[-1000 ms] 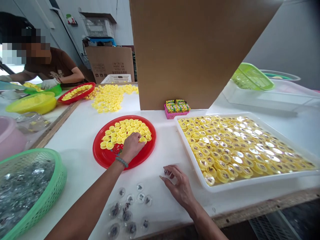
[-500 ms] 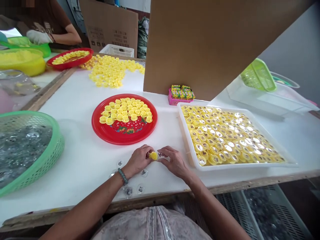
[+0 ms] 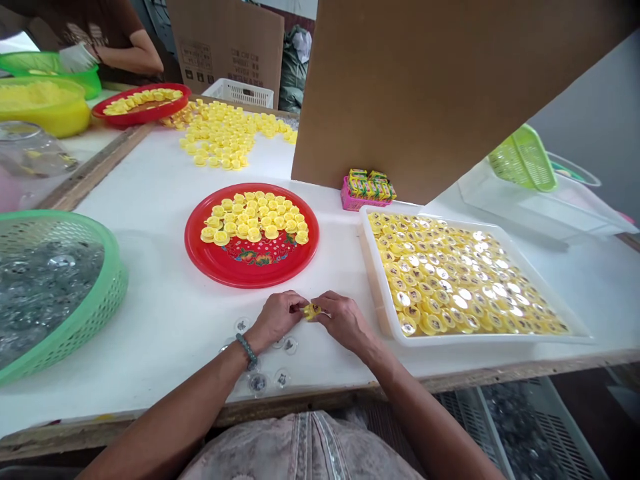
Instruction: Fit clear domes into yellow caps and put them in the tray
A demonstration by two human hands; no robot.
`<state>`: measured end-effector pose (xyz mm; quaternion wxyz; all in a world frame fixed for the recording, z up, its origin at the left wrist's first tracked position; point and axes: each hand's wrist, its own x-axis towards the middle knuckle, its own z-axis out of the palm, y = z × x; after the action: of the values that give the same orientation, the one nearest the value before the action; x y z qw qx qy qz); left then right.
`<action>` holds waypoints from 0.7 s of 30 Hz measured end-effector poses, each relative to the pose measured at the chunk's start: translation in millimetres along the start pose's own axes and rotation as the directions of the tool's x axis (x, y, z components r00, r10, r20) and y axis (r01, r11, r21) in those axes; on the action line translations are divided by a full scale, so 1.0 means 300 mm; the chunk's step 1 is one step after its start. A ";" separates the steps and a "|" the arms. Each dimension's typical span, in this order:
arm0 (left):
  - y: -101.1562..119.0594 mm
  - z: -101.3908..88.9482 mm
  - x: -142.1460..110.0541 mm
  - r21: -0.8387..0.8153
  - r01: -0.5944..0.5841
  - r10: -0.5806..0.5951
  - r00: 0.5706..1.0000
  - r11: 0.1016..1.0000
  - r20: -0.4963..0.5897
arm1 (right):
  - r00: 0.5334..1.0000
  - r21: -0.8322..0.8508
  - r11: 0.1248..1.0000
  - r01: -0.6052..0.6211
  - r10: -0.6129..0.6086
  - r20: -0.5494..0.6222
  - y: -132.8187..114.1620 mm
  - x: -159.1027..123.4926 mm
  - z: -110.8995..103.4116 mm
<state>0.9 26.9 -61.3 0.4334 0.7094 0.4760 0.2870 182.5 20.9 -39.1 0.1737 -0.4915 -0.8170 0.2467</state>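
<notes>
Head view: yellow piece (image 3: 313, 311) part-hidden between left hand (image 3: 278, 319) and right hand (image 3: 346, 321)

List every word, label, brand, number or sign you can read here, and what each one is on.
None reads clearly.
Cardboard box at the back: printed characters and symbols, too blurred to read.
Brown shirt: pale print, unreadable.
Small boxes in the pink basket: markings too small.
Clear discs: dark markings, no legible text.

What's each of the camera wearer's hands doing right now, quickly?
Left hand: closed, holding one side of a small yellow plastic piece.
Right hand: closed on the other side of that same piece.
</notes>
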 end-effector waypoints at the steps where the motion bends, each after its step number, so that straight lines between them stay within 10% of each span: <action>1: -0.001 0.001 0.001 0.000 -0.009 0.009 1.000 1.000 -0.002 | 1.000 0.002 1.000 0.000 0.000 0.003 0.003 0.001 -0.003; 21: 0.019 0.016 0.002 0.094 -0.028 0.034 0.998 0.995 -0.057 | 0.979 -0.145 0.970 -0.196 0.186 -0.080 -0.017 -0.005 0.029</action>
<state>7.4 24.7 -58.5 0.3813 0.7275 0.4901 0.2918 175.0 15.6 -43.4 0.1381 -0.5876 -0.7760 0.1829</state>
